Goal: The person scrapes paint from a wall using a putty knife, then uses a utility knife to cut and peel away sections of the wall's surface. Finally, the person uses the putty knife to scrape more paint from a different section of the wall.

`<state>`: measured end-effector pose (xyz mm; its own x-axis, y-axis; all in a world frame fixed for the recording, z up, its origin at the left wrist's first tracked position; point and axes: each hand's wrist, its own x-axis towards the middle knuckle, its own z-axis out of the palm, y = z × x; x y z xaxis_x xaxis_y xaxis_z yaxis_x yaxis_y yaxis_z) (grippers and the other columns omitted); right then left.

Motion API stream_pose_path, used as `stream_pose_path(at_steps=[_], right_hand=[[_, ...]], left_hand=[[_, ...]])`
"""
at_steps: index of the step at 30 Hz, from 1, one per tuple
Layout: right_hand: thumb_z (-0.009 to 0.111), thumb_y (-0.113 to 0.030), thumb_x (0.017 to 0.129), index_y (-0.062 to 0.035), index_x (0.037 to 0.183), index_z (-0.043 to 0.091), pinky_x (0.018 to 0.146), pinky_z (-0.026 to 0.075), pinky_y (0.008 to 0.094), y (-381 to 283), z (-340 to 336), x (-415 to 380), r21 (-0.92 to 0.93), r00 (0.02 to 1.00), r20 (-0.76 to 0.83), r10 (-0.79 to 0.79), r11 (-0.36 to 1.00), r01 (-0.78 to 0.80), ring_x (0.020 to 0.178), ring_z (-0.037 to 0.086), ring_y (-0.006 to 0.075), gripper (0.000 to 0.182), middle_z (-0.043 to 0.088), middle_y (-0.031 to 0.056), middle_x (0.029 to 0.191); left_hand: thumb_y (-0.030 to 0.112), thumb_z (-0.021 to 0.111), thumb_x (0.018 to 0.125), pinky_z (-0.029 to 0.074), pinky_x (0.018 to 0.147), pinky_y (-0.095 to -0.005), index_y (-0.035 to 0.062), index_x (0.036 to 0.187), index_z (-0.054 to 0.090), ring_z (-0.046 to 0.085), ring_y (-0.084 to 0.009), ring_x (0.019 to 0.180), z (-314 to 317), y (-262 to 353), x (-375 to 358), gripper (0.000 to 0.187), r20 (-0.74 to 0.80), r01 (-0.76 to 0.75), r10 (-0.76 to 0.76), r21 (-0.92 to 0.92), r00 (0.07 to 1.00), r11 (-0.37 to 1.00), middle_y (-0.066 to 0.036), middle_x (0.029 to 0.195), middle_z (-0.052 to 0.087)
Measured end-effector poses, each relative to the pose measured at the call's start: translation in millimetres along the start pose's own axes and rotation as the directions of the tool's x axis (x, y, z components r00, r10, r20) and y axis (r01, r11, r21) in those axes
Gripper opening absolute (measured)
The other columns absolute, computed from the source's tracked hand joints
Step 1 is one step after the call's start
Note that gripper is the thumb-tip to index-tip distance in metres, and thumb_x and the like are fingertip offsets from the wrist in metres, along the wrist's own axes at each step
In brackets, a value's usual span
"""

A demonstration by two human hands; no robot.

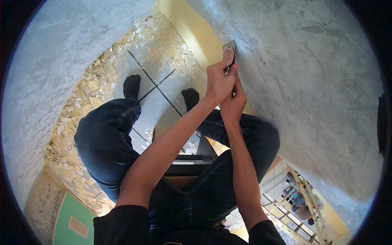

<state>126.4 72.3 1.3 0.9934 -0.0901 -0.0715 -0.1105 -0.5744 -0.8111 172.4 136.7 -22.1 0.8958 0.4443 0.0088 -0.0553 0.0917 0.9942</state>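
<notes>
A scraper [231,44] with a flat metal blade rests against the wall, its edge near the border between yellow paint [200,30] and bare grey wall [294,73]. My left hand [219,83] is closed around its front part, fingers stretched along the blade. Just behind and below, my right hand [234,107] is wrapped round the dark handle, which is mostly hidden by both hands. The two hands touch each other.
Pale paint flakes [92,87] litter the tiled floor [157,104] around my feet. I sit with knees apart on a dark seat. Another grey wall [45,81] stands left. A green panel [73,222] lies lower left; a wooden ladder [312,204] stands lower right.
</notes>
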Motion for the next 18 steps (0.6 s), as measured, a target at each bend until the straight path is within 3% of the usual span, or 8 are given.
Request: stream_pose_path(at_steps=[3,6,8,9,11,13,15,18], right_hand=[[0.053,-0.011,0.095,-0.0023,0.136,0.048,0.091,0.046,0.0335,-15,5,29,-0.033,0.981,0.158,0.111,0.994,-0.107,0.113,0.060,0.0277,0.042,0.058,0.0199,0.127],[0.056,-0.014,0.094,-0.0043,0.136,0.050,0.085,0.047,0.0274,-8,27,34,-0.003,0.993,0.036,-0.116,0.993,0.116,0.094,0.062,0.0156,0.044,0.066,0.0127,0.116],[0.056,-0.013,0.094,-0.0046,0.136,0.049,0.084,0.047,0.0279,-6,31,34,0.024,0.994,0.064,-0.083,0.996,0.082,0.094,0.062,0.0154,0.044,0.065,0.0117,0.118],[0.056,-0.013,0.094,-0.0050,0.137,0.049,0.084,0.047,0.0283,-8,32,32,0.061,0.996,0.077,-0.048,0.997,0.044,0.094,0.061,0.0151,0.044,0.064,0.0106,0.120],[0.055,-0.013,0.094,-0.0053,0.139,0.046,0.085,0.047,0.0283,-13,32,30,0.091,0.995,0.065,-0.076,0.993,0.070,0.095,0.061,0.0149,0.047,0.063,0.0100,0.120],[0.055,-0.013,0.094,-0.0057,0.141,0.043,0.085,0.046,0.0282,-17,24,17,0.119,0.995,0.048,-0.082,0.990,0.076,0.096,0.060,0.0147,0.049,0.063,0.0095,0.120],[0.050,-0.020,0.097,-0.0050,0.143,0.038,0.090,0.044,0.0283,-32,4,5,0.197,0.900,0.230,0.371,0.887,-0.417,0.103,0.059,0.0152,0.050,0.063,0.0098,0.115],[0.043,-0.032,0.100,-0.0053,0.142,0.037,0.079,0.049,0.0268,-18,-6,-6,0.352,0.897,0.204,0.393,0.826,-0.441,0.091,0.061,0.0140,0.051,0.063,0.0087,0.103]], left_hand=[[0.001,0.059,0.087,0.039,0.103,-0.0293,-0.0009,0.129,0.052,0.042,-0.0249,0.131,-11,15,16,0.043,0.073,0.239,-0.236,-0.049,0.969,0.970,-0.024,0.136,0.046],[0.005,0.060,0.087,0.042,0.098,-0.0273,-0.0005,0.126,0.055,0.052,-0.0225,0.123,-18,15,41,0.040,0.115,0.487,-0.480,-0.038,0.870,0.872,-0.023,0.130,0.053],[0.012,0.061,0.089,0.044,0.062,-0.0249,0.0020,0.128,0.054,0.045,-0.0064,0.068,-18,10,38,0.041,-0.037,0.180,-0.178,0.067,0.983,0.981,-0.004,0.070,0.059],[0.012,0.061,0.089,0.044,0.062,-0.0249,0.0020,0.128,0.054,0.045,-0.0064,0.068,-22,15,39,0.041,-0.047,0.178,-0.175,0.066,0.983,0.982,-0.004,0.070,0.059],[0.009,0.060,0.088,0.044,0.094,-0.0284,0.0019,0.126,0.056,0.059,-0.0208,0.115,-31,29,41,0.038,0.129,0.477,-0.476,0.024,0.870,0.879,-0.022,0.127,0.056],[0.008,0.059,0.089,0.042,0.097,-0.0285,0.0014,0.126,0.055,0.056,-0.0224,0.119,-25,29,27,0.038,0.121,0.418,-0.413,-0.019,0.903,0.908,-0.022,0.129,0.054],[0.006,0.057,0.090,0.039,0.103,-0.0304,0.0007,0.128,0.054,0.047,-0.0275,0.128,-16,28,10,0.039,0.101,0.329,-0.320,-0.085,0.942,0.941,-0.022,0.134,0.049],[0.006,0.057,0.089,0.040,0.103,-0.0318,0.0017,0.128,0.054,0.048,-0.0292,0.127,-9,31,-7,0.039,0.121,0.309,-0.299,-0.077,0.947,0.948,-0.022,0.134,0.049]])
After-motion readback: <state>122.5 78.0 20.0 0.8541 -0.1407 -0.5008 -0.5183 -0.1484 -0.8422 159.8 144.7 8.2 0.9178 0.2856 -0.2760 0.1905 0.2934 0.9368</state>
